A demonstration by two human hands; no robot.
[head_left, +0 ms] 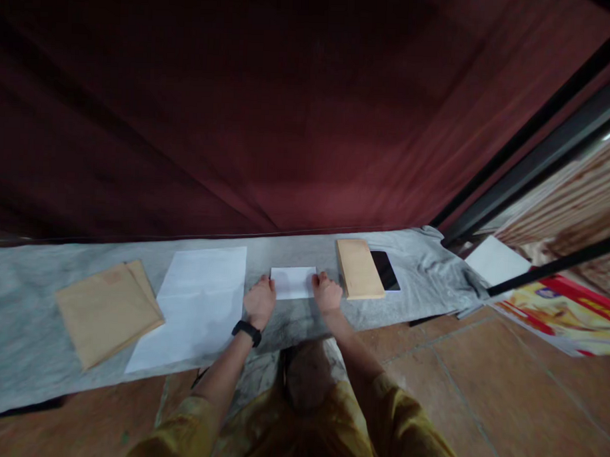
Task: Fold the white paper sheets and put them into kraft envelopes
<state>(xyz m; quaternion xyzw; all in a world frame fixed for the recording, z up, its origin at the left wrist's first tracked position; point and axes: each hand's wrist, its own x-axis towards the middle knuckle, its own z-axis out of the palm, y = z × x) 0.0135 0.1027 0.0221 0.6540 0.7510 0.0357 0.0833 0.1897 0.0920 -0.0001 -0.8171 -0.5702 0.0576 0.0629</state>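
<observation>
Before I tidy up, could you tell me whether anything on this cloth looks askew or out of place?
The brown envelopes at the left lie fanned and tilted; the grey cloth is bunched at its right end.

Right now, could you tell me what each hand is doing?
Left hand: curled, touching the left edge of the small white paper; grip unclear.
Right hand: likewise at its right edge.

I see yellow sleeves, the left sleeve (180, 427) and right sleeve (405, 425), soft and wrinkled, ending near the elbows. A black band (247, 332) goes round the left wrist. The left hand (260, 300) and right hand (327, 294) are bare.
</observation>
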